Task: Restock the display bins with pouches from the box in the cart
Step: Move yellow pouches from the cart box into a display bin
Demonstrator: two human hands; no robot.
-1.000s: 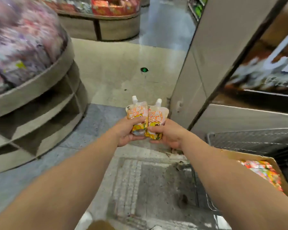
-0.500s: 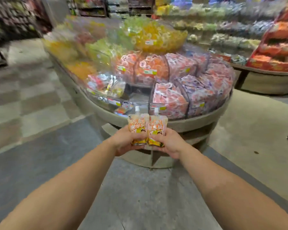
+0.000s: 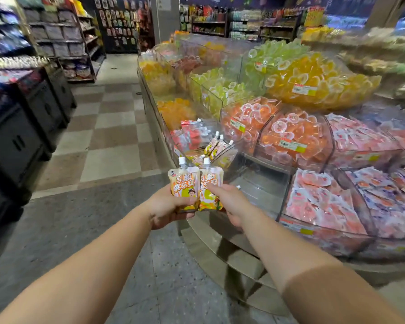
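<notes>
Forearms stretched forward, both hands closed on spouted pouches held upright and touching side by side, just short of the near-empty clear bin [image 3: 262, 183]. Left hand [image 3: 167, 206] wrapped round the lower half of the left pouch [image 3: 185, 185]; right hand [image 3: 229, 202] pinching the right pouch [image 3: 211, 188] with a thumb across its front. Soft, light, glossy film by the look of it: likely to sag and slide under a loose grip, so best taken low around the filled belly, or by the stiff white cap, and not squeezed hard. Beyond that bin, a few matching pouches [image 3: 216, 145] lying tilted in the next compartment. Right of it, pink sachets [image 3: 320, 202] heaped high. Further behind it, orange jelly cups [image 3: 290, 134], then green and yellow ones. Box and cart not visible.
</notes>
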